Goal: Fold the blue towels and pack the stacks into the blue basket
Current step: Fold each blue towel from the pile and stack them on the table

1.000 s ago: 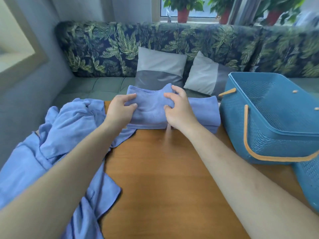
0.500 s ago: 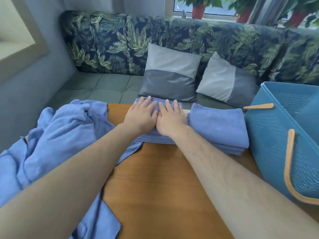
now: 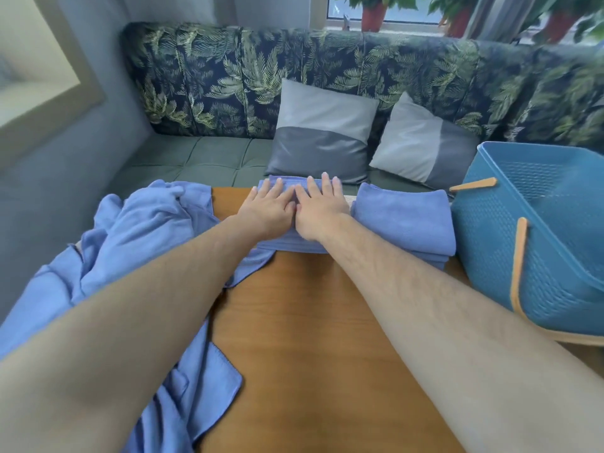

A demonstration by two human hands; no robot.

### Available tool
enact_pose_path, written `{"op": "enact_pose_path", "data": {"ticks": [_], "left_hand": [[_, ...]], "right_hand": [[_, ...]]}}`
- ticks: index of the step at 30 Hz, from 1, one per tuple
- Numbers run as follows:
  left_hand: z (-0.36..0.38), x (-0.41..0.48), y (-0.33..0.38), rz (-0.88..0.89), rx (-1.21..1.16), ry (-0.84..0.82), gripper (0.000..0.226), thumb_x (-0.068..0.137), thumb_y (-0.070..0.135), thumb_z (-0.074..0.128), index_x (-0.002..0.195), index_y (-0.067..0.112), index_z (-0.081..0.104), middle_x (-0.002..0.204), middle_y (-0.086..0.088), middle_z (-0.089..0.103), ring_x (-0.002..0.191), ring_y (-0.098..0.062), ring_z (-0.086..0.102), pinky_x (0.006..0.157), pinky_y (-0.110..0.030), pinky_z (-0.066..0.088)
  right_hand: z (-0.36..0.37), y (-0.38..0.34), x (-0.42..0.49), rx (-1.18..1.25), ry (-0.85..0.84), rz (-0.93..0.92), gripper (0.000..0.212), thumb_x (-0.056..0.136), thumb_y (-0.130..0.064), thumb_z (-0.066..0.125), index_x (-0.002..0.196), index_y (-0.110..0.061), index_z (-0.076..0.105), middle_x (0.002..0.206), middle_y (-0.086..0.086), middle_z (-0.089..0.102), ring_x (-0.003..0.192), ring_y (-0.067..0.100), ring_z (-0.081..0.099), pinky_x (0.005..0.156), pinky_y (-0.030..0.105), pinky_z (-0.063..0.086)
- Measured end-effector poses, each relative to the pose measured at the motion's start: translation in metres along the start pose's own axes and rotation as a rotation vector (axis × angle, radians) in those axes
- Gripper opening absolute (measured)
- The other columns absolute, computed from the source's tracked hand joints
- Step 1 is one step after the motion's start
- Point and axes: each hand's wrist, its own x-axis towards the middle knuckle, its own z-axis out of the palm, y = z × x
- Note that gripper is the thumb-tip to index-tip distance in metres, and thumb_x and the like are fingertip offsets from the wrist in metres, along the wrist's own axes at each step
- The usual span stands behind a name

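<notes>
We see a folded blue towel (image 3: pixel 291 246) lying flat at the far edge of the desk (image 3: pixel 310 338). Just to its right sits a neat stack (image 3: pixel 405 220) of folded towels. A crumpled pile (image 3: pixel 137 230) of unfolded ones spills over the desk's left side. The perforated blue basket (image 3: pixel 483 243) stands open on the right, beside the stack.

The wooden table (image 3: pixel 310 338) carries a folded blue towel (image 3: pixel 291 246) directly beneath the fingers (image 3: pixel 323 186), which lie flat and straight on its top near the table's far edge. Just right of the fingers sits a stack of folded towels (image 3: pixel 405 220), and further right, close beside that stack, stands the blue basket (image 3: pixel 483 243) with its tan handles. Left of the fingers a loose heap of unfolded blue towels (image 3: pixel 147 230) covers the table's left side and hangs past its edge, one flap reaching the folded towel's front
</notes>
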Motion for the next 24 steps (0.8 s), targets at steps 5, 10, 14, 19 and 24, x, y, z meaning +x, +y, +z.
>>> {"op": "enact_pose_path", "data": {"ticks": [5, 10, 14, 19, 24], "left_hand": [[-0.028, -0.065, -0.019, 0.024, -0.152, 0.259, 0.040, 0.104, 0.020, 0.034, 0.137, 0.012, 0.054, 0.146, -0.006, 0.050, 0.140, -0.031, 0.040, 0.116, -0.049, 0.030], [-0.048, -0.132, -0.074, -0.206, 0.003, 0.348, 0.035, 0.099, 0.025, 0.047, 0.129, 0.014, 0.060, 0.142, -0.005, 0.052, 0.130, -0.029, 0.048, 0.102, -0.042, 0.037], [-0.050, -0.170, -0.126, -0.319, 0.035, 0.346, 0.036, 0.098, 0.030, 0.050, 0.130, 0.016, 0.059, 0.139, -0.007, 0.052, 0.128, -0.031, 0.047, 0.102, -0.044, 0.036], [-0.040, -0.187, -0.165, -0.408, 0.017, 0.223, 0.035, 0.097, 0.032, 0.049, 0.128, 0.019, 0.058, 0.132, -0.006, 0.054, 0.123, -0.032, 0.048, 0.100, -0.044, 0.039], [-0.034, -0.182, -0.178, -0.368, -0.023, 0.267, 0.019, 0.098, 0.034, 0.053, 0.109, 0.026, 0.067, 0.117, -0.003, 0.056, 0.107, -0.027, 0.050, 0.084, -0.038, 0.039]], "right_hand": [[-0.025, -0.045, -0.037, 0.154, 0.223, -0.172, 0.057, 0.103, -0.026, 0.040, 0.158, -0.022, 0.025, 0.166, 0.002, 0.024, 0.157, 0.030, 0.005, 0.127, 0.044, -0.002], [-0.033, -0.113, -0.061, 0.284, 0.231, -0.291, 0.047, 0.104, -0.031, 0.041, 0.149, -0.018, 0.041, 0.152, 0.003, 0.048, 0.147, 0.028, 0.031, 0.122, 0.040, 0.017], [-0.029, -0.170, -0.070, 0.347, 0.166, -0.358, 0.048, 0.101, -0.037, 0.046, 0.146, -0.021, 0.044, 0.146, 0.005, 0.054, 0.136, 0.029, 0.046, 0.112, 0.039, 0.031], [-0.020, -0.203, -0.062, 0.367, 0.064, -0.308, 0.047, 0.101, -0.045, 0.049, 0.144, -0.025, 0.048, 0.144, 0.008, 0.051, 0.133, 0.033, 0.046, 0.109, 0.042, 0.033], [-0.009, -0.213, -0.055, 0.455, 0.128, -0.258, 0.019, 0.102, -0.036, 0.054, 0.112, -0.023, 0.064, 0.123, 0.004, 0.053, 0.119, 0.029, 0.048, 0.097, 0.039, 0.032]]}}
